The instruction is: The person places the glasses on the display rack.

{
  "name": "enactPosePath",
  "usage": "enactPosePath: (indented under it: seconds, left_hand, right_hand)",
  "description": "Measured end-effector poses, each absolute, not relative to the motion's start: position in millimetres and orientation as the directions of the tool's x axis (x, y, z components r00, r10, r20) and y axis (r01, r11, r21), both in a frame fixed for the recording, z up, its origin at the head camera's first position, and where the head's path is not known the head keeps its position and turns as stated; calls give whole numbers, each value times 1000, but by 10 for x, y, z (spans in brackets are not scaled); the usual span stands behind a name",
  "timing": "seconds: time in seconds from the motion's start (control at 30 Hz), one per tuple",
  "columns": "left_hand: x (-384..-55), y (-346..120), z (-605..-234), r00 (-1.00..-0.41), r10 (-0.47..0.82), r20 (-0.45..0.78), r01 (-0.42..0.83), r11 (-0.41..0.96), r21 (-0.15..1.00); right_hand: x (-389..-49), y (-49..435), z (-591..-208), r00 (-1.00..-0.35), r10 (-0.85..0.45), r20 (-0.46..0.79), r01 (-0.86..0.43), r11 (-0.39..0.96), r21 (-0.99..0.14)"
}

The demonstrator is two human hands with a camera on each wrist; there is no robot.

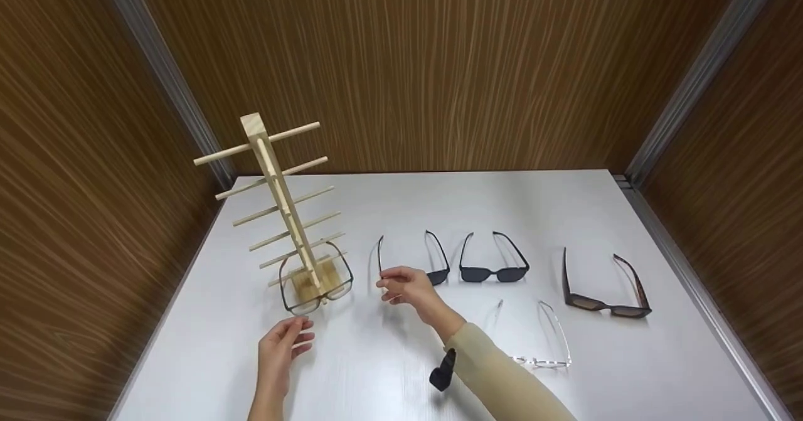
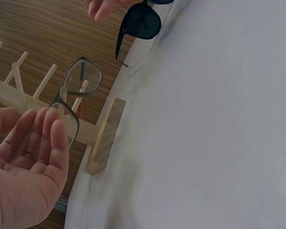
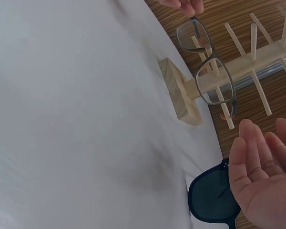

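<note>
A pair of thin dark-rimmed eyeglasses [image 1: 321, 297] hangs on the low pegs of a pale wooden display rack [image 1: 290, 217]. My left hand [image 1: 282, 349] is just in front of their lower rim, fingers loosely bent; whether the fingertips touch the frame cannot be told. My right hand [image 1: 408, 289] hovers over the leftmost dark sunglasses [image 1: 438, 277], hiding one lens in the head view. In the right wrist view its fingers [image 3: 250, 150] look relaxed, with nothing between them. The rack's block base [image 3: 178, 93] stands on the table.
Other eyewear lies unfolded on the white table [image 1: 376, 383]: black sunglasses [image 1: 494, 275], brown-lensed sunglasses [image 1: 607, 307] and clear glasses [image 1: 552, 364], partly behind the right sleeve [image 1: 502, 377]. Wood-grain panels [image 1: 439, 69] enclose the back and sides. The rack's upper pegs [image 1: 295, 131] stick out sideways.
</note>
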State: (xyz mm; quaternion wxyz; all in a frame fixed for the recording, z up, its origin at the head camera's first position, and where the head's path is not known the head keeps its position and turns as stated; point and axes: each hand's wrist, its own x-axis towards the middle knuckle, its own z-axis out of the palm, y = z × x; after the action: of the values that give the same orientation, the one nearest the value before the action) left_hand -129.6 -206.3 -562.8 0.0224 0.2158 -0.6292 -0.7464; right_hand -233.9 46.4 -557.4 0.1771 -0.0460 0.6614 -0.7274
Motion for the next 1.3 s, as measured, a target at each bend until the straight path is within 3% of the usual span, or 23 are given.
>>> enactPosePath:
  seconds: [0.33,1.3]
  left_hand:
    - [-1307,-1910,-5681,-933,-263,-247,-205,-178,962]
    - [-1338,-1429,-5650,-961,-81,-264,-245,-189,951]
  right_hand:
    - [-2211,616,-5573,-933,-325,-156,196,-93,-976]
    - [-1855,1172,-5532,-948,-312,-59,112,-154,-982]
